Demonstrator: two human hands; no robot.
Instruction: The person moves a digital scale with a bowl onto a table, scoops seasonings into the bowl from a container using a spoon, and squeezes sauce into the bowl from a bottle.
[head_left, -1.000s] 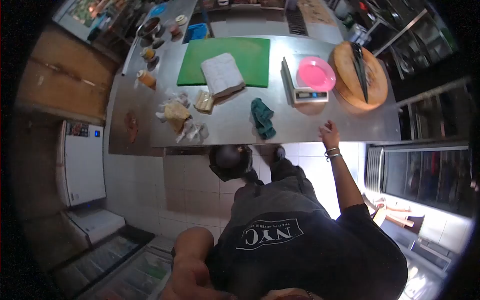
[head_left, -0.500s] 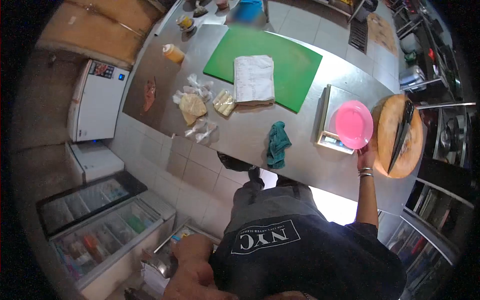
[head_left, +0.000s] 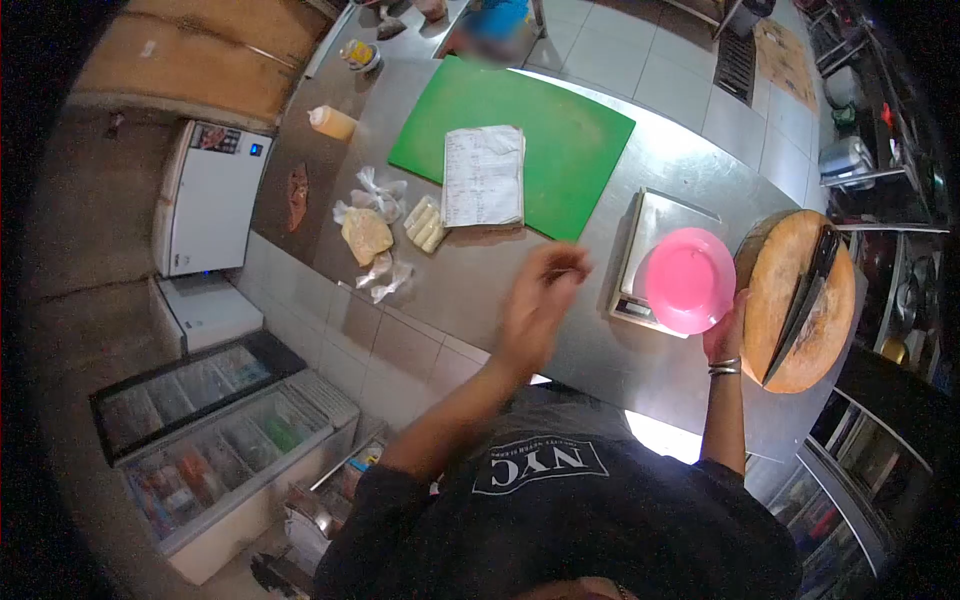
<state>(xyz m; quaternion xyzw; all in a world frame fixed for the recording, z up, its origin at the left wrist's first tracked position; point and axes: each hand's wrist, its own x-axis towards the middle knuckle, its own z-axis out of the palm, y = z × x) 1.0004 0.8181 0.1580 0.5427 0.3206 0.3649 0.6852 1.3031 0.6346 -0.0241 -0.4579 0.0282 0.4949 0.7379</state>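
My right hand (head_left: 727, 335), with metal bracelets at the wrist, grips the lower right rim of a pink plate (head_left: 690, 280). The plate is over the right part of a digital scale (head_left: 637, 290), covering much of its top; whether it touches is unclear. My left hand (head_left: 548, 290) hangs over the steel table, left of the scale, its fingers curled toward the thumb. What lies between those fingers is too small to make out. The green cloth does not show. A round wooden board (head_left: 785, 335) bearing dark knives (head_left: 800, 308) is just right of my right hand.
A green board (head_left: 580, 130) carries a papered bundle (head_left: 484, 178). Nearer the left are a bag of pale rolls (head_left: 426, 225), a bag of yellowish food (head_left: 366, 237), a reddish piece (head_left: 298, 197) and a sauce bottle (head_left: 332, 123). An open-topped freezer (head_left: 225, 460) stands lower left.
My left hand has come up from low by my body to above the table, where the green cloth lay. My right hand has moved from the table's edge to the plate's rim.
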